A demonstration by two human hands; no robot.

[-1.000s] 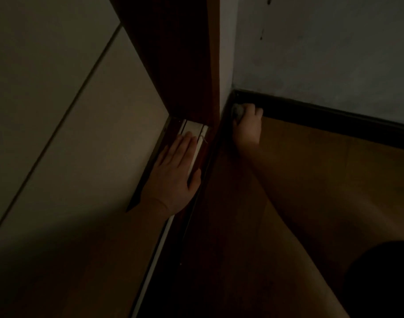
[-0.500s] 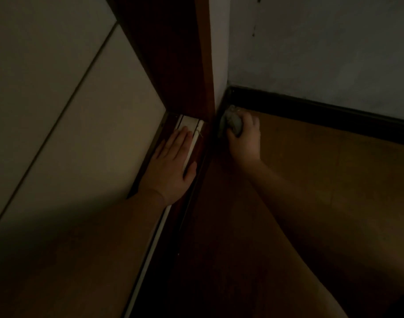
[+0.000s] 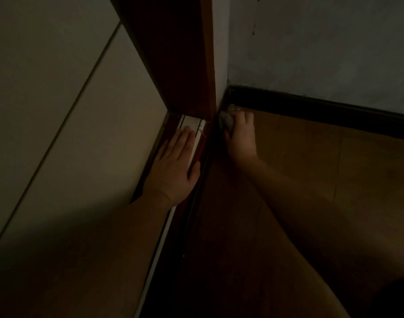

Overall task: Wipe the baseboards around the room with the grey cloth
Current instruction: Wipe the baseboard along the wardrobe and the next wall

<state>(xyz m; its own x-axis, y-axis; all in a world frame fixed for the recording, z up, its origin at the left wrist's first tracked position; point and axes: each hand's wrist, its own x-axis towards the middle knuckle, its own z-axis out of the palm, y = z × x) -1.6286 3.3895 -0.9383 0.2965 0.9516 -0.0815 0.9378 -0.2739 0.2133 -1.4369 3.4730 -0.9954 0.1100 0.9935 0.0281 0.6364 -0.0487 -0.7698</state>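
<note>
Your right hand [image 3: 241,136] has its fingers curled round the grey cloth [image 3: 226,123], which shows as a pale bunched wad at the fingertips. The cloth sits low in the corner of the room, pressed against the foot of the reddish-brown door frame [image 3: 187,65] on its left; whether it actually touches the dark baseboard [image 3: 322,109] running off to the right along the wall, or only lies just beside the end of it, is hard to tell in this dim light. Your knuckles point up toward the corner and your forearm stretches back across the wooden floor [image 3: 311,161] to the lower right.

Your left hand [image 3: 173,166] lies flat, palm down, with the fingers straight and close together. It holds nothing. It rests on the pale sliding-door track [image 3: 192,125] at the threshold, fingertips reaching almost to the base of the door frame and the thumb spread out to the right over the darker strip beside the track. The track runs on beneath your wrist as a thin light line toward the bottom of the view.

To the left of the track lies a pale tiled floor [image 3: 70,111] crossed by one dark grout line. Above the baseboard rises a grey-white wall [image 3: 322,47] with a few small dark marks near its top edge.
</note>
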